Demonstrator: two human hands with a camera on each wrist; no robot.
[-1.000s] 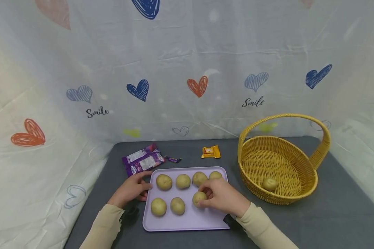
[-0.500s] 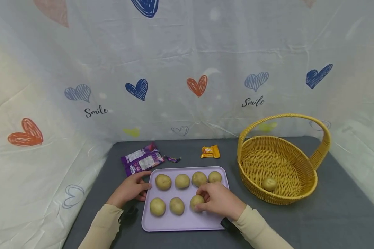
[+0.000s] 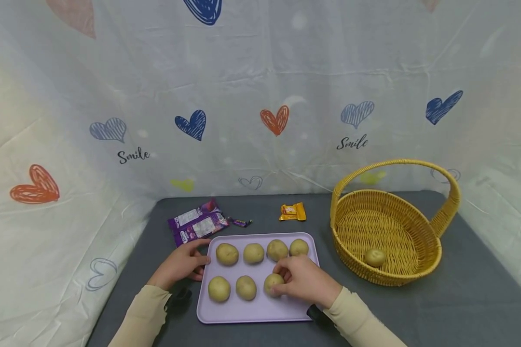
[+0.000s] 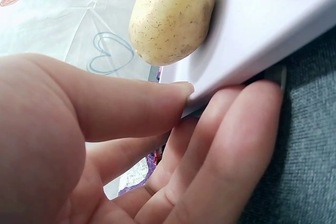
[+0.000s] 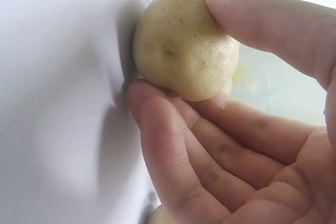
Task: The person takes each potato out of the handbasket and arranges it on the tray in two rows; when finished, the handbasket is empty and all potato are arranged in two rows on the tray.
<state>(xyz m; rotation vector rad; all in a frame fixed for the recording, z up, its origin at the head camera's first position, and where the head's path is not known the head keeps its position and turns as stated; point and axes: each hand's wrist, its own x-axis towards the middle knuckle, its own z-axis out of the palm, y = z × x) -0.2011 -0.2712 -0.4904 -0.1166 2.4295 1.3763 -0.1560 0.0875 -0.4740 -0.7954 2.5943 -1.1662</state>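
Observation:
A lilac tray (image 3: 260,313) bears several potatoes in two rows. My right hand (image 3: 306,279) pinches the right-hand potato (image 3: 272,284) of the front row. In the right wrist view, thumb and fingertips lie on opposite sides of that potato (image 5: 184,45), close over the tray's surface. At the tray's left edge, my left hand (image 3: 180,264) grips the rim. The left wrist view shows its thumb on top of the rim and fingers tucked beneath, with a back-row potato (image 4: 173,19) close by.
A yellow wicker basket (image 3: 386,207) with a tall handle stands right of the tray, one potato (image 3: 375,257) inside. Behind the tray lie a purple packet (image 3: 198,222), a small purple-wrapped sweet (image 3: 240,223) and an orange packet (image 3: 293,211). A heart-printed curtain (image 3: 243,72) hangs behind the table.
My right hand and its potato have shifted slightly left and towards the front of the tray, mostly in the first half second. The left hand keeps its grip on the rim.

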